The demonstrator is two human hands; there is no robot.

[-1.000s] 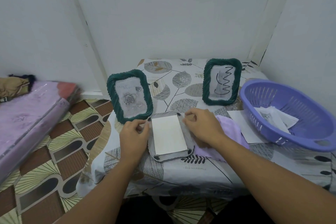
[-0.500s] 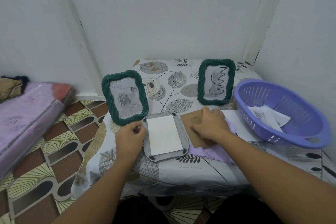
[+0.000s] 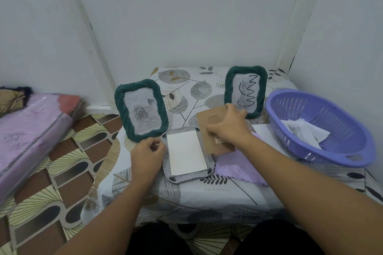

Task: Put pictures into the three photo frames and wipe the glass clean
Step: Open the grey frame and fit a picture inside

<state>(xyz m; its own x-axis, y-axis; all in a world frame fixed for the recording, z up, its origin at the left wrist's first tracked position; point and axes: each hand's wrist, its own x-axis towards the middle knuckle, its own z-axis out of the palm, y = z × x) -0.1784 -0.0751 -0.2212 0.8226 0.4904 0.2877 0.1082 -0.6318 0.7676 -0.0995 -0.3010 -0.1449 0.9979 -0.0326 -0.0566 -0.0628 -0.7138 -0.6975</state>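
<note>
Head view, looking down over a small table [image 3: 207, 198] draped in a white leaf-printed cloth. Lying face down near the front edge: a third photo frame [image 3: 187, 154], grey back up, white rectangular picture sheet [image 3: 186, 152] resting in its opening. Pinching the frame's left edge: the left hand [image 3: 147, 156], fingers curled in against the rim. Curling round a brown cardboard backing board [image 3: 215, 132], just right of the face-down frame: the right hand [image 3: 228, 127], thumb under, fingers over the top, board tilting above a lilac wiping cloth [image 3: 240, 166] spread on the table. Standing upright at the back left: a dark green rope-edged photo frame [image 3: 141, 109] showing a grey rose picture. Standing upright at the back right, just behind the right hand: a second dark green rope-edged frame [image 3: 245, 89] showing a grey cat picture with black scribble across the glass. Sitting at the table's right edge: a round purple plastic slotted basket [image 3: 319, 128] holding loose printed pictures [image 3: 304, 132]. Lying beside the basket, partly under the right forearm: a white paper sheet [image 3: 263, 130]. Off to the left, on a patterned floor: a pink plastic-wrapped mattress [image 3: 31, 136].
</note>
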